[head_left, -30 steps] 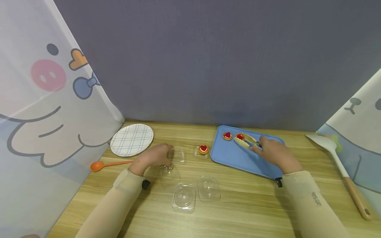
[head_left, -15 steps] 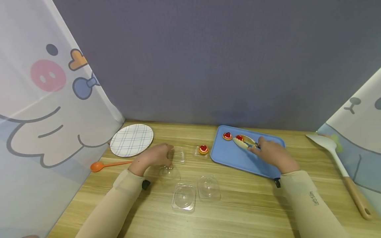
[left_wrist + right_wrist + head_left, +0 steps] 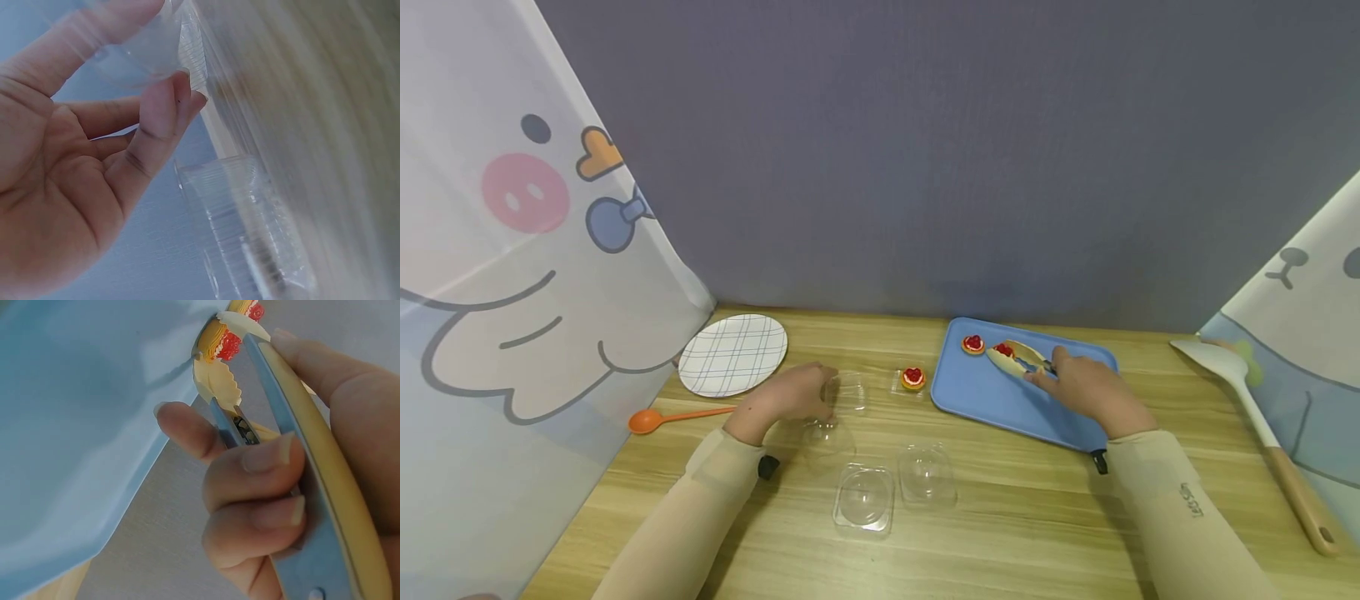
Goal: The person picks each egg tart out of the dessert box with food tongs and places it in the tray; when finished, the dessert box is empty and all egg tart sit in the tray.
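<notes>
My right hand grips a pair of food tongs with cream-coloured tips. Those tips straddle a berry tart on a blue tray. A second tart sits just left of it on the tray. My left hand curls its thumb and fingers at the left edge of a clear plastic box. In the left wrist view a clear dome overlaps the thumb, and a ridged clear box lies below the fingers. Exact contact with the plastic is hard to see.
Another tart rests in a clear box between the hands. Clear domed lids lie nearer the front. A checked plate and an orange spoon are at left. A large white turner with a wooden handle lies at right.
My right hand and the tongs have shifted slightly left, with the tips further around the tart. My left hand has stayed in place.
</notes>
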Available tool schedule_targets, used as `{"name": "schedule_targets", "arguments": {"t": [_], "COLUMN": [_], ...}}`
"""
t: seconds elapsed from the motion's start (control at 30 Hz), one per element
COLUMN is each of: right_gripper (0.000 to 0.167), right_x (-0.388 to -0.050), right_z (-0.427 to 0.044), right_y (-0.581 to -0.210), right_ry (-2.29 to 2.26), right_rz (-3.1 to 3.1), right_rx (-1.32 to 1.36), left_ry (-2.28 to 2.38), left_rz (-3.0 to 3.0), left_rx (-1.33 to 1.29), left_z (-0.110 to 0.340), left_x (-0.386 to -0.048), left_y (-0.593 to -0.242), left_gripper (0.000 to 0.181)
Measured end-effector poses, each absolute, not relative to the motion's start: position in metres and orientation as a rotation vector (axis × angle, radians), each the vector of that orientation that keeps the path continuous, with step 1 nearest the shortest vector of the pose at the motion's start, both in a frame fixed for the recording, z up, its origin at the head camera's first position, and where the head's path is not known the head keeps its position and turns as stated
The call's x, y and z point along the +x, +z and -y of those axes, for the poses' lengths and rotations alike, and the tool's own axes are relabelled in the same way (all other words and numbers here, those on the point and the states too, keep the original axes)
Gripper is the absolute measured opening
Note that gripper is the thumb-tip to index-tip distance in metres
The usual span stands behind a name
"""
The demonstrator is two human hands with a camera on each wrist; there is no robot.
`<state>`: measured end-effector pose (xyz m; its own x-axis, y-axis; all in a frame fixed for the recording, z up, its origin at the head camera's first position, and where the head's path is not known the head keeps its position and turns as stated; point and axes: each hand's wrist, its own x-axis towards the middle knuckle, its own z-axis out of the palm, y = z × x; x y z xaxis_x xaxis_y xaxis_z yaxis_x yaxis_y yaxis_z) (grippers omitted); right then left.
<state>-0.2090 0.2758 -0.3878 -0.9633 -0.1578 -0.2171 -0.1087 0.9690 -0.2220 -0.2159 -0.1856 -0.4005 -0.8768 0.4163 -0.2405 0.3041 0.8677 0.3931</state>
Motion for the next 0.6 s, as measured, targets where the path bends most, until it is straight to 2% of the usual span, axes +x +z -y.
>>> {"name": "schedule_targets", "arguments": {"t": [0.6], "right_gripper": [0.073], "right_x": [-0.2093], "right_z": [-0.2776], "right_y": [-0.3919], "right_ry": [-0.342], "right_rz": [-2.881], "right_rx": [-0.170], "left_ry": [0.499], "left_rz": [-2.721], "left_rx": [0.568], "left_z": [0.1886], "left_x": [-0.2160], "left_y": [-0.3987], "left_gripper": [0.092]}}
